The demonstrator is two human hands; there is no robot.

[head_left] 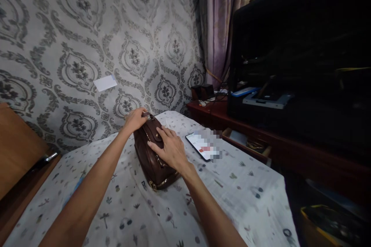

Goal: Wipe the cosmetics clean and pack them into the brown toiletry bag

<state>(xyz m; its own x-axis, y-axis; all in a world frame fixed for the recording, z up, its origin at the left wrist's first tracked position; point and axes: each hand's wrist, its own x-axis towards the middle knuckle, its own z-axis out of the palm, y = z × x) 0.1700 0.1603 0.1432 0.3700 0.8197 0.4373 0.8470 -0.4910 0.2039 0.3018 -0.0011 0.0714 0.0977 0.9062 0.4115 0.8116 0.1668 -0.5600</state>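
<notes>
A dark brown leather bag (142,152) with gold zippers and a short top handle lies on the white patterned bedsheet (232,200). At its far end, by the handle, my left hand (135,120) has its fingers curled onto the bag; part of them is hidden. My right hand (171,147) rests on the bag's front near the flap and its metal stud, thumb and fingers spread. To the right of the bag, a smartphone (198,146) with a lit screen lies face up on the sheet.
Behind the bed is a patterned wall with a white switch plate (105,83). On the right stands a red-brown cabinet (208,115) with an open drawer (246,142), and a large black screen (290,46) above it. A brown wooden board (20,150) borders the left.
</notes>
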